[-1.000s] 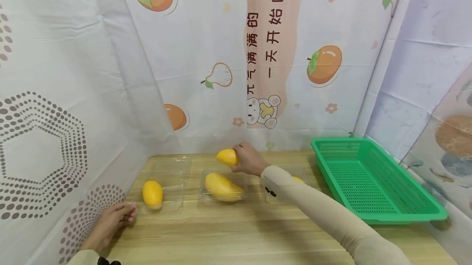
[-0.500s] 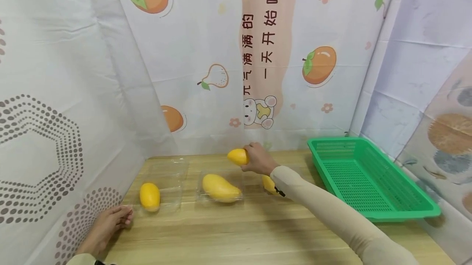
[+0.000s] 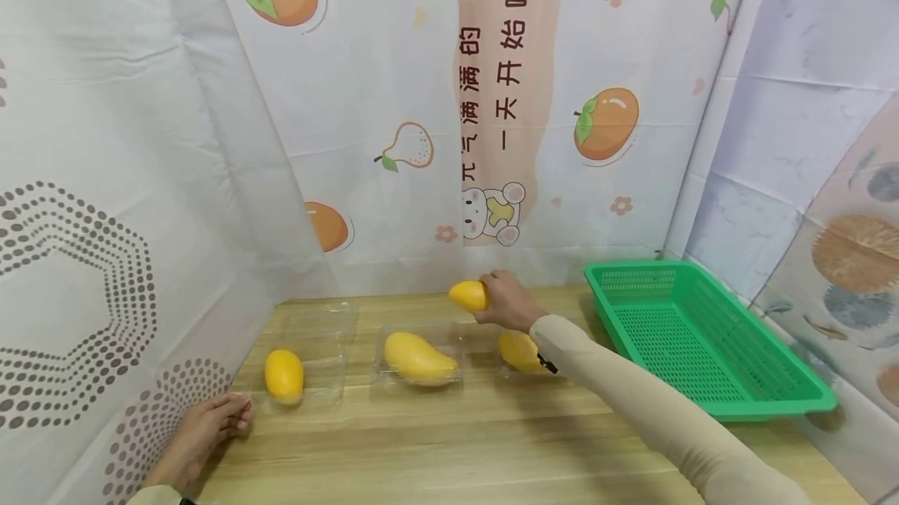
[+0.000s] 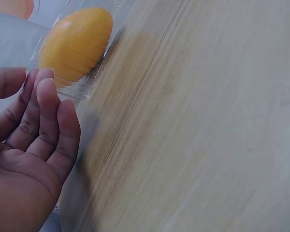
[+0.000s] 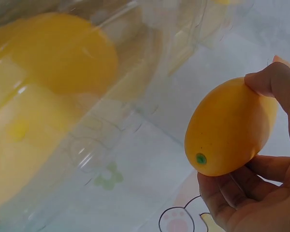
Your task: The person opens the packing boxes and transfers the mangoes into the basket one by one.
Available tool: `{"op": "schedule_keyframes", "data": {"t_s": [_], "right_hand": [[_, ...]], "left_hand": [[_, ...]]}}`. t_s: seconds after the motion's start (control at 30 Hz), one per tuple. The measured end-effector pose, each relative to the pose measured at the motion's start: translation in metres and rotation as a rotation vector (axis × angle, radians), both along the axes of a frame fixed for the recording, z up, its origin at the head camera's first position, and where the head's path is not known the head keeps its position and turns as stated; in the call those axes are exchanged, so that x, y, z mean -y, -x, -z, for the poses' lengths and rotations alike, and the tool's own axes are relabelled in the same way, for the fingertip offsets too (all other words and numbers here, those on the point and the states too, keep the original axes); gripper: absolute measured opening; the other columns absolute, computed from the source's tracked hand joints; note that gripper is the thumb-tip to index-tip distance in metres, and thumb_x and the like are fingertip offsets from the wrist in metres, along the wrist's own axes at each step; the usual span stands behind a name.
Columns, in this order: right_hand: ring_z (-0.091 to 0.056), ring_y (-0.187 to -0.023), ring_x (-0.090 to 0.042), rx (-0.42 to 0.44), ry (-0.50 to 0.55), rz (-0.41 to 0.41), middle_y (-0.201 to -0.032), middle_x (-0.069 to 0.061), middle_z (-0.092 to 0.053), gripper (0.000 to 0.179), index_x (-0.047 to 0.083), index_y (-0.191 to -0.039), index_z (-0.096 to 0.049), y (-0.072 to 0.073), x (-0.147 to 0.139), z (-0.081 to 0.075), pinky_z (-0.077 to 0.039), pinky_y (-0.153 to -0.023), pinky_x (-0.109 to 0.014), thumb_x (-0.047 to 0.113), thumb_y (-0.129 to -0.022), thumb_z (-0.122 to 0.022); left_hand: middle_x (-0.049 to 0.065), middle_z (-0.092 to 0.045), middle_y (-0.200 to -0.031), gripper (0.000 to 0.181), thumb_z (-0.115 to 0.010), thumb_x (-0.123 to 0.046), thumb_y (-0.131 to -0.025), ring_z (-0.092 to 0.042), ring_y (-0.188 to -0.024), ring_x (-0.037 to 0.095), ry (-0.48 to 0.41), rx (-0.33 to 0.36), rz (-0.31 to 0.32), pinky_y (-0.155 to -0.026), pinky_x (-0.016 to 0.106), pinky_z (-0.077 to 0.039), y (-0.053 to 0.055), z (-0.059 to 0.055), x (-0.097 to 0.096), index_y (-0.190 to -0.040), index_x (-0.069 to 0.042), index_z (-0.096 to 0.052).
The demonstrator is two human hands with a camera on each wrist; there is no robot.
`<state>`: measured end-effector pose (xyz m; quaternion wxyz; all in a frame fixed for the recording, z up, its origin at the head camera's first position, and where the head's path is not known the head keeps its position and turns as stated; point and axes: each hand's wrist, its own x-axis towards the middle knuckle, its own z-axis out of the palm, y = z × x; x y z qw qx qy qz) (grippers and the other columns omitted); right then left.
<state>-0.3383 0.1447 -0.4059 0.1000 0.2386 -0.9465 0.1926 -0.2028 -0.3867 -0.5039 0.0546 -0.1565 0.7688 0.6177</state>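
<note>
My right hand grips a small yellow mango above the back of the table, thumb on one side and fingers on the other. A green stem spot shows on this mango in the right wrist view. Lower down, another mango sits in a clear plastic box, partly covered by my forearm. The middle clear box holds a larger mango lying on its side. My left hand stays by the left clear box, fingers loosely bent with nothing in them, fingertips close to the box's corner. Inside that box is a mango.
A green plastic basket with perforated walls stands at the right of the wooden table. White printed curtains close off the back and both sides.
My right hand has moved to the right with the mango, from over the middle box toward the right one. The mango in the right box shows more now. My left hand keeps its place.
</note>
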Motion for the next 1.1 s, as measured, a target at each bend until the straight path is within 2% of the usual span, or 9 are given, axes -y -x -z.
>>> {"op": "schedule_keyframes", "data": {"t_s": [0.33, 0.7, 1.1], "right_hand": [[-0.056, -0.098, -0.030, -0.027, -0.007, 0.024, -0.106, -0.014, -0.065, 0.053, -0.004, -0.117, -0.065, 0.005, -0.020, 0.005, -0.052, -0.085, -0.043, 0.023, -0.077, -0.088], [-0.058, -0.099, -0.034, -0.050, 0.012, 0.052, -0.110, -0.019, -0.067, 0.057, -0.007, -0.120, -0.065, 0.009, -0.050, 0.005, -0.051, -0.088, -0.048, 0.021, -0.076, -0.087], [-0.056, -0.088, -0.029, -0.029, 0.025, 0.108, -0.101, -0.017, -0.064, 0.052, -0.007, -0.115, -0.064, 0.009, -0.083, 0.005, -0.052, -0.078, -0.043, 0.022, -0.077, -0.086]], "left_hand": [[0.006, -0.070, -0.093, 0.030, -0.060, -0.021, -0.106, -0.065, -0.080, 0.016, -0.019, 0.000, -0.013, -0.074, 0.033, -0.058, 0.000, 0.000, 0.002, -0.115, 0.006, -0.068], [0.006, -0.070, -0.093, 0.029, -0.057, -0.020, -0.107, -0.065, -0.079, 0.017, -0.017, -0.003, -0.006, -0.074, 0.033, -0.058, 0.001, 0.005, 0.004, -0.115, 0.006, -0.068], [0.006, -0.069, -0.094, 0.030, -0.056, -0.020, -0.108, -0.065, -0.081, 0.017, -0.009, -0.001, 0.006, -0.075, 0.033, -0.058, 0.002, 0.004, 0.004, -0.116, 0.006, -0.067]]}}
